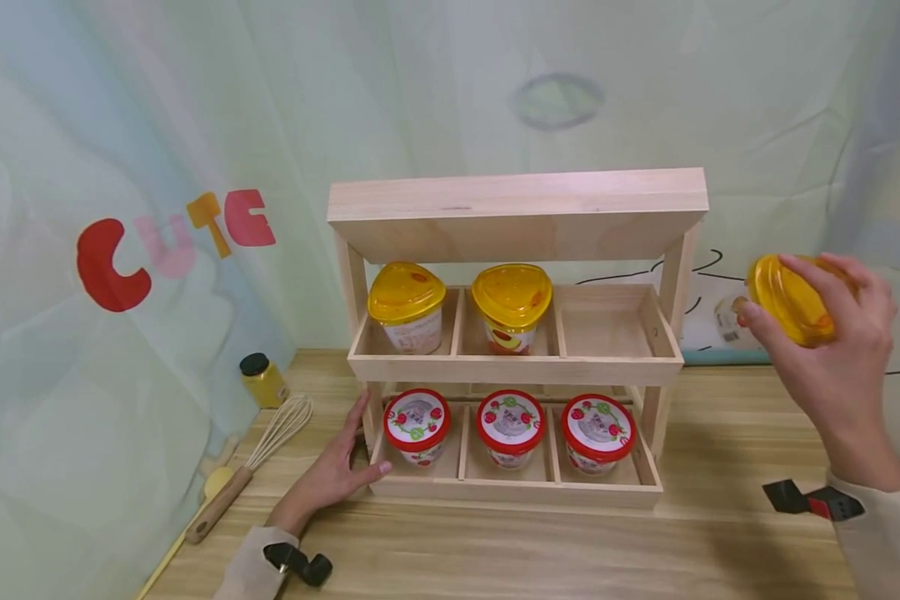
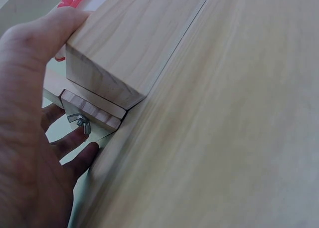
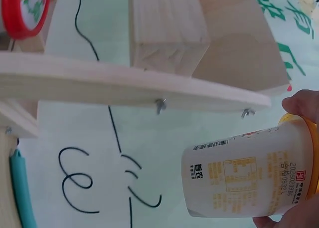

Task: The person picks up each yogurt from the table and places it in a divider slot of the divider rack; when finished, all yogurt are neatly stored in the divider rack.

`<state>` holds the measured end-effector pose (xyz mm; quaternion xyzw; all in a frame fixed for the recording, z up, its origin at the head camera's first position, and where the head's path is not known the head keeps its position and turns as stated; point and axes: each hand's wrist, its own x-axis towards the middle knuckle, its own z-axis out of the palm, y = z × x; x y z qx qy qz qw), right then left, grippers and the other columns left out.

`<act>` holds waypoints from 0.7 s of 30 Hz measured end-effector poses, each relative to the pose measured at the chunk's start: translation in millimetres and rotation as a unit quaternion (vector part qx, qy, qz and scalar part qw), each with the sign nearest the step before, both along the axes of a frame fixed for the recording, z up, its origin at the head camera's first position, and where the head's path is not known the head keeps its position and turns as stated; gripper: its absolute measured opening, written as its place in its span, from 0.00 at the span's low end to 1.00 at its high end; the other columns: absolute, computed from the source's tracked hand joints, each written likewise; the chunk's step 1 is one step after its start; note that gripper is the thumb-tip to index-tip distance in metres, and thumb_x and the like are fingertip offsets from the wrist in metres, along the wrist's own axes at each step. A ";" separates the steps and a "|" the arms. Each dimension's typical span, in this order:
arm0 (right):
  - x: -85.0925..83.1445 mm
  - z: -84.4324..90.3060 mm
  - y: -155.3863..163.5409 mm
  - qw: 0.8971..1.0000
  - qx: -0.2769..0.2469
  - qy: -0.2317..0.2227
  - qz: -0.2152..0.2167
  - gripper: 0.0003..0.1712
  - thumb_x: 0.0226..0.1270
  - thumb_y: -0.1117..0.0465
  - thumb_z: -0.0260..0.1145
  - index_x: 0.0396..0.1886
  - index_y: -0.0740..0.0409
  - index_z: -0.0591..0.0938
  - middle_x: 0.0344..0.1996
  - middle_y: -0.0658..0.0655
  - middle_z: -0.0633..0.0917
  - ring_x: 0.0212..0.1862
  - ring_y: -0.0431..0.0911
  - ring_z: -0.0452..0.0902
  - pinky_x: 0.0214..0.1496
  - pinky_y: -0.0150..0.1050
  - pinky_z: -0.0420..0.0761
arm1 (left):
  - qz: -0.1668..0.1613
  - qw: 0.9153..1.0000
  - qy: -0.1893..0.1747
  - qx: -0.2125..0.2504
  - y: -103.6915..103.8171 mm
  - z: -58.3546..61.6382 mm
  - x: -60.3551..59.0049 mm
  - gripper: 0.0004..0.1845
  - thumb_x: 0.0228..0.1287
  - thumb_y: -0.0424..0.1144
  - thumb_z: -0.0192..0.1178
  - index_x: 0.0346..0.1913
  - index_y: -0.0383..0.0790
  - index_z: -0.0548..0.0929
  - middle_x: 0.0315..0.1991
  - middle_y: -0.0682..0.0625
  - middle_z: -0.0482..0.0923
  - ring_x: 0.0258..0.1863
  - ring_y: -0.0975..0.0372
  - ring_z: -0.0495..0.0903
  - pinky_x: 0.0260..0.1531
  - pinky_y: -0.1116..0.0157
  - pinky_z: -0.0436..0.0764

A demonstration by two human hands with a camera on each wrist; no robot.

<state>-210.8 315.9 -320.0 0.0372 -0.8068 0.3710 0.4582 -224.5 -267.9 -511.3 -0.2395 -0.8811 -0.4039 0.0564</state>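
A two-tier wooden rack stands on the table. Its upper tier holds two yellow-lidded cups, and the right compartment is bare. Three red-lidded cups fill the lower tier. My right hand grips a third yellow-lidded cup in the air to the right of the rack; the right wrist view shows its white body. My left hand rests flat against the rack's lower left corner, fingers straight.
A whisk and a small yellow jar with a black cap lie left of the rack near the wall. A cloth backdrop with red "CUTE" letters hangs behind. Bare wooden tabletop stretches in front.
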 end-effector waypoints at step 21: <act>23.5 32.2 -47.1 0.991 -0.014 0.022 0.128 0.34 0.62 0.71 0.77 0.69 0.58 0.84 0.68 0.33 0.70 0.69 0.38 0.65 0.52 0.10 0.74 | 0.009 1.000 -0.018 -0.001 0.7 1.3 0.8 0.65 0.64 0.44 0.75 0.89 0.56 0.35 0.87 0.28 0.42 0.79 0.26 0.62 0.71 0.24 0.67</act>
